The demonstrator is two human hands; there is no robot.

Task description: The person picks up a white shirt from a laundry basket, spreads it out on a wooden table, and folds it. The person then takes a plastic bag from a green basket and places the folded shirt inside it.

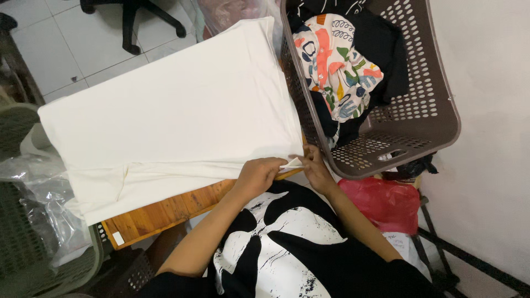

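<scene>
A cream-white garment (171, 110) lies spread flat over a wooden table (165, 212), with a fold along its near edge. My left hand (258, 175) and my right hand (317, 168) meet at the garment's near right corner (292, 164) and both pinch the cloth there. Right beside my right hand stands a grey-brown perforated laundry basket (436, 110). In it lie a colourful patterned garment (337, 66) and black clothes (381, 44). My black shirt with a white print (287, 243) fills the bottom of the view.
A red plastic bag (386, 201) sits under the basket, by the white wall (491, 138). Clear plastic bags (38, 193) and a dark mesh chair (22, 248) are at the left. An office chair base (132, 22) stands on the tiled floor beyond the table.
</scene>
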